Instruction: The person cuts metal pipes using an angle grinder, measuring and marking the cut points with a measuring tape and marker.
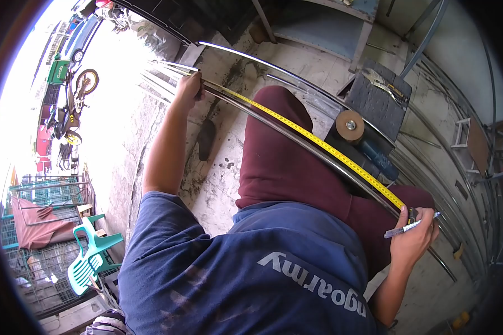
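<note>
A yellow measuring tape [330, 149] is stretched along a long metal tube [304, 139] that lies across my thighs. My left hand [190, 88] is closed around the far end of the tube, where the tape starts; several thin metal bars [161, 78] show just beyond it. At the near end, my right hand [413, 234] grips the tape measure, its case mostly hidden by the fingers. A pen [398, 230] with a clear barrel is also held in that hand, pointing across the tube.
Beyond my knees stands a power tool with a brown disc [350, 125] and a blue body [379, 159]. Locking pliers [379, 84] lie on a dark board [374, 109]. Long tubes [447, 184] cover the floor at right. A green plastic chair [92, 251] and motorcycle [75, 106] are at left.
</note>
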A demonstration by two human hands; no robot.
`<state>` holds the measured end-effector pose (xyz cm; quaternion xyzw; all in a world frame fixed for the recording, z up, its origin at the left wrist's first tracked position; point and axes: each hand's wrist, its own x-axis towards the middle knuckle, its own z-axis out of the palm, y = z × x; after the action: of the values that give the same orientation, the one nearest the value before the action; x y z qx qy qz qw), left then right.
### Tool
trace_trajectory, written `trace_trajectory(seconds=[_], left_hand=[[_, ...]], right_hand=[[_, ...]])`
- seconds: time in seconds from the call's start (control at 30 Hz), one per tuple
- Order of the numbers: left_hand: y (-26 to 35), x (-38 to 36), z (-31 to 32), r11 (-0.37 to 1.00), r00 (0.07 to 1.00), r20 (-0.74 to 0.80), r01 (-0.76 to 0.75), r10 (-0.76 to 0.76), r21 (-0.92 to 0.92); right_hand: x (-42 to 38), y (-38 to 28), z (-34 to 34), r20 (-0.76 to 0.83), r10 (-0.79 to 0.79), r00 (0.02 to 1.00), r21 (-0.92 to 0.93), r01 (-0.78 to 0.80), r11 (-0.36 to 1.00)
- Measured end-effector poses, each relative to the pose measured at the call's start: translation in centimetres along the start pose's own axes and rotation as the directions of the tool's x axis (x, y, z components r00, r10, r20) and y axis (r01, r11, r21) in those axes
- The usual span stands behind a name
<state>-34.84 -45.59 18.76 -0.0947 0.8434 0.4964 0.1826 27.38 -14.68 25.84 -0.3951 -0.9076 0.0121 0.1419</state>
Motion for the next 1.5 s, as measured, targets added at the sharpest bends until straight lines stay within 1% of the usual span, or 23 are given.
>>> trace_trajectory(seconds=[0.07,0.13,0.17,0.2,0.23,0.3,0.33,0.37,0.43,0.47,0.5,0.57,0.63,0.67,0.7,0.77,0.83,0.93,1.0,1.1,1.23,1.37,1.5], left_hand=[[-0.2,-0.2,-0.2,1.0,1.0,0.02,0.016,-0.015,-0.012],[-0.2,-0.6,-0.9,0.999,0.999,0.037,0.012,-0.013,0.034],[-0.5,-0.3,-1.3,0.993,1.0,0.021,-0.025,0.023,0.114],[-0.4,-0.7,-1.0,0.953,0.988,-0.034,-0.134,0.148,0.271],[-0.3,-1.2,-0.8,0.94,0.982,-0.046,-0.161,0.183,0.3],[-0.5,-0.2,-0.9,0.852,0.963,0.028,-0.252,0.269,0.459],[0.0,-1.2,0.3,0.821,0.949,0.049,-0.294,0.311,0.49],[0.4,-2.4,0.5,0.785,0.933,0.044,-0.326,0.358,0.527],[0.3,-3.0,1.6,0.804,0.927,0.048,-0.347,0.371,0.484],[0.3,-3.2,1.9,0.796,0.929,0.051,-0.341,0.366,0.501],[0.2,-2.9,2.2,0.789,0.931,0.052,-0.336,0.362,0.515],[-1.1,-0.2,2.2,0.741,0.913,0.033,-0.35,0.406,0.573],[0.7,-2.8,2.6,0.797,0.957,0.005,-0.243,0.289,0.552],[0.0,-1.2,2.1,0.811,0.962,0.001,-0.23,0.273,0.537],[0.3,-1.9,1.9,0.833,0.962,0.012,-0.243,0.274,0.497],[0.6,-2.6,1.7,0.825,0.956,0.018,-0.261,0.292,0.501],[0.1,-2.1,1.3,0.819,0.957,0.007,-0.251,0.289,0.516],[0.3,-2.2,0.9,0.798,0.961,0.007,-0.232,0.275,0.556],[0.9,-3.0,0.8,0.789,0.958,-0.004,-0.234,0.287,0.569],[0.8,-3.3,1.2,0.806,0.929,-0.087,-0.263,0.36,0.53],[1.3,-3.6,0.9,0.807,0.94,-0.082,-0.236,0.33,0.542],[1.4,-2.2,0.5,0.82,0.962,-0.063,-0.193,0.267,0.538],[1.4,-2.1,0.3,0.856,0.967,-0.069,-0.181,0.244,0.485]], right_hand=[[-0.2,0.1,-0.2,0.082,0.052,0.995,0.009,-0.053,0.999],[-0.3,0.9,0.3,0.139,0.075,0.987,0.025,-0.079,0.997],[-0.5,1.7,0.6,0.173,0.103,0.98,0.014,-0.107,0.994],[-0.6,2.5,0.9,0.186,0.125,0.975,0.026,-0.132,0.991],[-0.6,3.6,1.0,0.202,0.151,0.968,0.031,-0.161,0.986],[-0.7,5.6,1.0,0.271,0.18,0.946,0.085,-0.21,0.974],[-0.9,6.3,1.5,0.255,0.191,0.948,0.1,-0.223,0.97],[-1.0,6.7,1.5,0.263,0.206,0.943,0.163,-0.253,0.954],[-1.2,7.4,1.7,0.263,0.23,0.937,0.218,-0.291,0.932],[-1.4,7.4,1.8,0.242,0.209,0.947,0.187,-0.257,0.948],[-1.7,8.0,2.3,0.229,0.177,0.957,0.202,-0.225,0.953],[-1.6,7.3,2.4,0.205,0.138,0.969,0.202,-0.179,0.963],[-1.7,6.7,2.6,0.231,0.143,0.962,0.183,-0.188,0.965],[-1.5,6.5,2.8,0.238,0.142,0.961,0.184,-0.188,0.965],[-1.4,6.2,2.8,0.247,0.144,0.958,0.18,-0.191,0.965],[-1.1,5.6,2.6,0.262,0.142,0.955,0.183,-0.193,0.964],[-0.7,4.8,2.5,0.274,0.128,0.953,0.201,-0.187,0.962],[0.0,3.4,2.2,0.265,0.11,0.958,0.156,-0.155,0.976],[0.2,3.1,2.4,0.251,0.094,0.963,0.155,-0.136,0.979],[0.3,2.8,2.6,0.229,0.088,0.969,0.153,-0.125,0.98],[0.7,2.3,2.5,0.189,0.063,0.98,0.149,-0.092,0.984],[0.9,1.5,2.4,0.134,0.037,0.99,0.133,-0.055,0.99],[1.1,1.2,2.4,0.102,0.019,0.995,0.126,-0.032,0.991]])
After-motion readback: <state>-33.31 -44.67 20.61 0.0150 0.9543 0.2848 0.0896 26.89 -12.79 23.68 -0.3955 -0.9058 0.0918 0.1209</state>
